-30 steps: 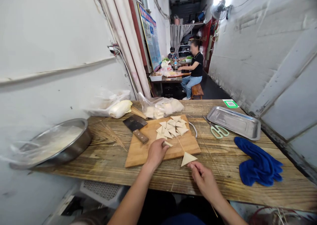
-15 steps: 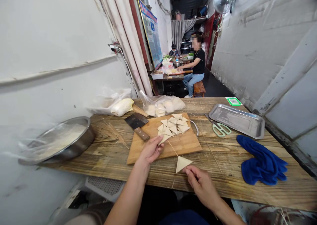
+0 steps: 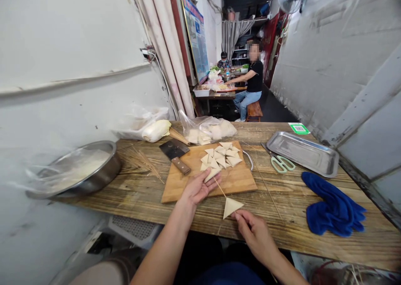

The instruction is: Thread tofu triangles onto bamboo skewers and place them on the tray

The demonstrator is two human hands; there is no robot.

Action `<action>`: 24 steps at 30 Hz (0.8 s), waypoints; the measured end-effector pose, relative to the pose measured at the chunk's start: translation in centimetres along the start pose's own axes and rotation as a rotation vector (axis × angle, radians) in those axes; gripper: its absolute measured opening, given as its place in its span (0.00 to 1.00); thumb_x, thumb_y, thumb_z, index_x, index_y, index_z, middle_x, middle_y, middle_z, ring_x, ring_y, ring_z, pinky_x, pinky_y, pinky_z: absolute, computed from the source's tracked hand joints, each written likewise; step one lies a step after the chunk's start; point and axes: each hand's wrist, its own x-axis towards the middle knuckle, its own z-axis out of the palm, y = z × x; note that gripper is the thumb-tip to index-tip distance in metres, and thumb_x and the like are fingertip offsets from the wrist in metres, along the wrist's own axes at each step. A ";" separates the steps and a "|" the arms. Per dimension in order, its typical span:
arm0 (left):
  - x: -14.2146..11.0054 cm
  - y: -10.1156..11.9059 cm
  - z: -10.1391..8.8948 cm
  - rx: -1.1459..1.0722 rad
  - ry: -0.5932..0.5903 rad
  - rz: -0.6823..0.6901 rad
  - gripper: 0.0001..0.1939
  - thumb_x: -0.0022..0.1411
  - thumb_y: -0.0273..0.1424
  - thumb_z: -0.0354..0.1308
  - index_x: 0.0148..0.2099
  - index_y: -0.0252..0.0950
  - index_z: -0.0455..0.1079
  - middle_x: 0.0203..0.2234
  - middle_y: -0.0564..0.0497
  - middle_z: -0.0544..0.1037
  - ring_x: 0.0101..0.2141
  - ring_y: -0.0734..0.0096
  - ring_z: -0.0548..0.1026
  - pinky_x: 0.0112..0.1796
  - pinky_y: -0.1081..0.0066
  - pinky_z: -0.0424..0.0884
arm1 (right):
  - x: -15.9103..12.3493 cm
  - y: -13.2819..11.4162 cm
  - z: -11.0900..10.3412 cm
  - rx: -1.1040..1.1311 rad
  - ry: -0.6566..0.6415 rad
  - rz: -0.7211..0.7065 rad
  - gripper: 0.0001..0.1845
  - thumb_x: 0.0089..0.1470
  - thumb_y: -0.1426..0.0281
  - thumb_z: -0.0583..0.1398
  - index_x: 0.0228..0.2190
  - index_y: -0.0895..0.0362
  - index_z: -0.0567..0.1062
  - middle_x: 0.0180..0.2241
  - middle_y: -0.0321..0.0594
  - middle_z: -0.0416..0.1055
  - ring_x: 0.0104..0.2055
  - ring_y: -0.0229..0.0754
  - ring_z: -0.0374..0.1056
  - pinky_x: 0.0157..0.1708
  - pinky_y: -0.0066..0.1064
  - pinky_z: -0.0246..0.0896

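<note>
My left hand (image 3: 198, 187) is over the front of the cutting board (image 3: 178, 189), its thumb and fingers on a pale triangular tofu slice (image 3: 212, 174). In my right hand (image 3: 253, 227), near the table's front edge, is a thin wooden skewer (image 3: 220, 187). A second triangular tofu slice (image 3: 232, 207) is threaded on it, close to my right fingertips. The skewer's far end meets the slice in my left hand; whether it has pierced it I cannot tell. Behind my left hand lies a pile of tofu triangles (image 3: 222, 156) on the board.
A cleaver (image 3: 181, 165) lies on the board's left side. Further left are loose skewers (image 3: 145, 164) and a metal basin (image 3: 109, 164). Behind sits a plastic bag (image 3: 208, 130). To the right are scissors (image 3: 282, 164), a metal tray (image 3: 303, 153) and a blue cloth (image 3: 332, 205). Two people are in the background.
My left hand has moved slightly right and its fingers have opened out beneath the slice. The skewer stays in my right hand. The whole view has shifted a little.
</note>
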 end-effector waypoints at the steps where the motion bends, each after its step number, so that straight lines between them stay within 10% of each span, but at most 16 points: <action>1: 0.0 0.0 0.0 -0.001 0.000 0.004 0.07 0.57 0.25 0.55 0.40 0.29 0.66 0.36 0.39 0.76 0.40 0.60 0.75 0.42 0.59 0.72 | 0.0 0.0 0.0 0.003 -0.001 0.003 0.17 0.58 0.63 0.49 0.35 0.58 0.75 0.23 0.36 0.70 0.25 0.36 0.64 0.26 0.24 0.57; 24: -0.8 -0.8 0.5 0.127 -0.041 0.080 0.05 0.56 0.25 0.57 0.33 0.27 0.68 0.34 0.40 0.77 0.38 0.59 0.76 0.43 0.57 0.71 | -0.1 -0.2 0.1 -0.026 -0.013 0.021 0.17 0.58 0.65 0.48 0.34 0.59 0.75 0.19 0.34 0.63 0.23 0.36 0.60 0.25 0.24 0.55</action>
